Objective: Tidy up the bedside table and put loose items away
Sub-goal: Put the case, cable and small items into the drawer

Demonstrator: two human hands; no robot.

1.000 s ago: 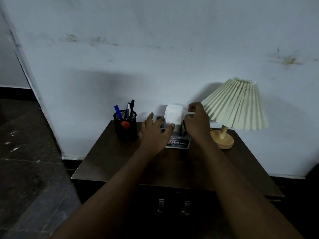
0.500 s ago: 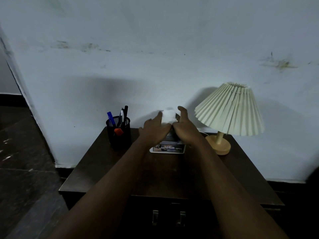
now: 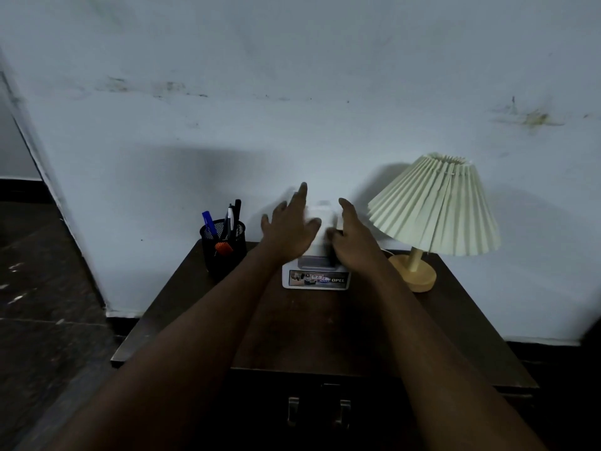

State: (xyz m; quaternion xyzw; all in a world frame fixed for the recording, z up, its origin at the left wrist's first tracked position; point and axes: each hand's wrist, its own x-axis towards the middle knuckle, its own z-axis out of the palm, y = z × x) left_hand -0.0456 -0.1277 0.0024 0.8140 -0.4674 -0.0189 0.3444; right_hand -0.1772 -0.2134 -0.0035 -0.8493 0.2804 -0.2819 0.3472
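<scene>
A white boxy object point(image 3: 320, 222) stands at the back middle of the dark wooden bedside table point(image 3: 318, 330), on a flat white item with a printed label point(image 3: 315, 278). My left hand point(image 3: 289, 227) lies against the white object's left side with fingers spread and straight, the thumb on its front. My right hand point(image 3: 353, 236) is on its right side, fingers extended toward the wall. What lies between the palms low down is hidden.
A black mesh pen holder point(image 3: 223, 245) with several pens stands at the table's back left. A lamp with a pleated cream shade point(image 3: 434, 206) and wooden base point(image 3: 414, 276) stands at the back right. Drawer handles point(image 3: 320, 415) show below the front edge. Dark floor lies to the left.
Both hands have moved from gripping the white object to lying beside it with fingers straightened. My view has shifted slightly closer.
</scene>
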